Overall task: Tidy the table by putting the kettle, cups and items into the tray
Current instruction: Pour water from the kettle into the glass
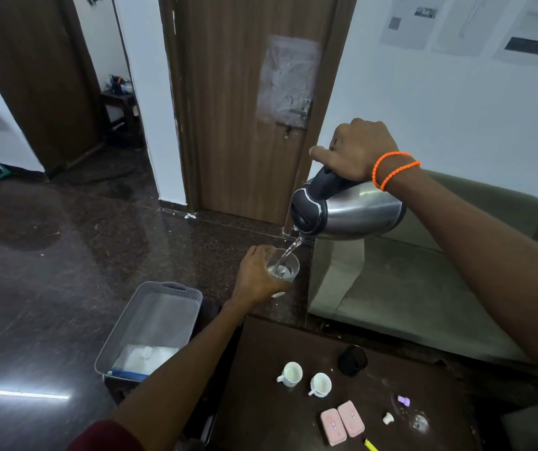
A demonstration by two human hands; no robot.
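Kettle (pixel 349 208) tilted below right hand (pixel 358 151), grip clamped on handle; left hand (pixel 258 275) clamped around glass (pixel 284 266).

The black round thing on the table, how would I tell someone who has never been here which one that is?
Start at the dark wooden table at the bottom of the view, beside the grey sofa. Past the two white cups, near the edge closest to the sofa, sits the black round base. It is the only black object there; the neighbours are white, pink or tiny.
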